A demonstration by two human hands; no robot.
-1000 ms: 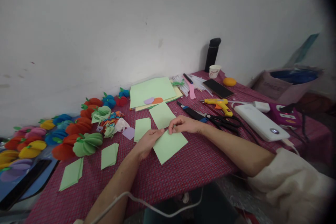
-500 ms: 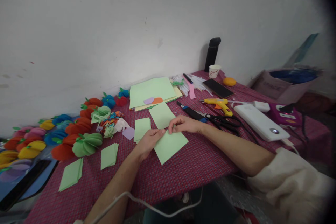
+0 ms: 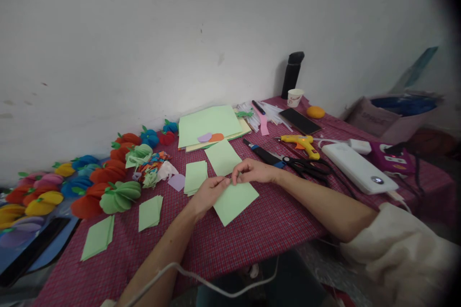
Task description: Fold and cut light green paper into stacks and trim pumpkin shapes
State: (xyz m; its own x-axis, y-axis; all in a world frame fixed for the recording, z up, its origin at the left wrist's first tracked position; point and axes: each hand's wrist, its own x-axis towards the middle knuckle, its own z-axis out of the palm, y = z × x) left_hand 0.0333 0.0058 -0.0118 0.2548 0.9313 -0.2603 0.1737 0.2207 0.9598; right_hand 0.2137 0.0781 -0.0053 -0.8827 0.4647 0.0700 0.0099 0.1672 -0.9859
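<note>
A light green sheet of paper (image 3: 236, 204) is held at its far edge by both hands, over the checked cloth. My left hand (image 3: 211, 194) pinches its upper left corner between thumb and fingers. Right beside it, my right hand (image 3: 250, 171) is closed with its fingertips on the same edge, close to the left thumb. Another green sheet (image 3: 222, 157) lies flat just beyond the hands. To the left is a stack of smaller green pieces (image 3: 195, 177), with further green stacks (image 3: 149, 213) nearer the table's left side.
Paper pumpkins (image 3: 120, 197) in several colours crowd the left. Large coloured sheets (image 3: 209, 127) lie by the wall. On the right are scissors (image 3: 306, 167), a cutter (image 3: 264, 154), a yellow glue gun (image 3: 300, 143), a phone (image 3: 299, 121), a white power bank (image 3: 360, 168) and a paper cup (image 3: 294, 98).
Both hands stay on the sheet's edge, with only a slight shift of the fingertips. The whole view has moved a little; nothing else visibly differs.
</note>
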